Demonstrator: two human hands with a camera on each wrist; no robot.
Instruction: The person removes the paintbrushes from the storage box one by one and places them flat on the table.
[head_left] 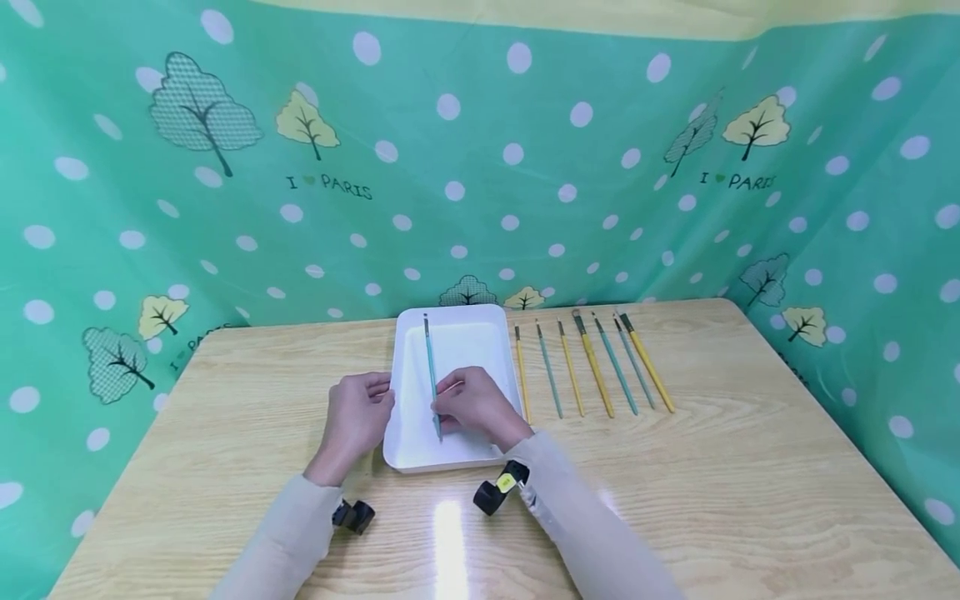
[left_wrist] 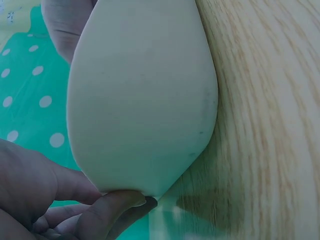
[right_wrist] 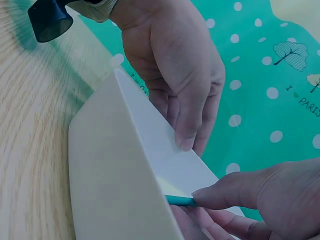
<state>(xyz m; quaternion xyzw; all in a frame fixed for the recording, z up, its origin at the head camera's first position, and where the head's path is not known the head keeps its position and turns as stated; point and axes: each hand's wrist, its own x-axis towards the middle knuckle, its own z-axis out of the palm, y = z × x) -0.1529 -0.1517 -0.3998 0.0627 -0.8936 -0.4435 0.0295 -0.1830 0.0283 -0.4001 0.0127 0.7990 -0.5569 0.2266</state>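
A white rectangular tray (head_left: 465, 337) lies on the table, its side wall (left_wrist: 145, 100) filling the left wrist view. My left hand (head_left: 358, 417) grips the tray's left rim, thumb and fingers on either side of the wall. Over the tray, my right hand (head_left: 476, 404) pinches a thin teal paintbrush (head_left: 431, 358) near the lower end of its handle. The brush points away from me, its dark bristles toward the tray's far end. In the right wrist view the brush's teal handle (right_wrist: 181, 200) shows between thumb and fingers, partly hidden by the tray wall.
Right of the tray several paintbrushes lie in a row, among them a thin yellow one (head_left: 522, 375) by the tray, a thick yellow one (head_left: 594, 367) and a yellow one (head_left: 648, 367) at the far right. A green dotted curtain (head_left: 480, 167) hangs behind the wooden table (head_left: 750, 467).
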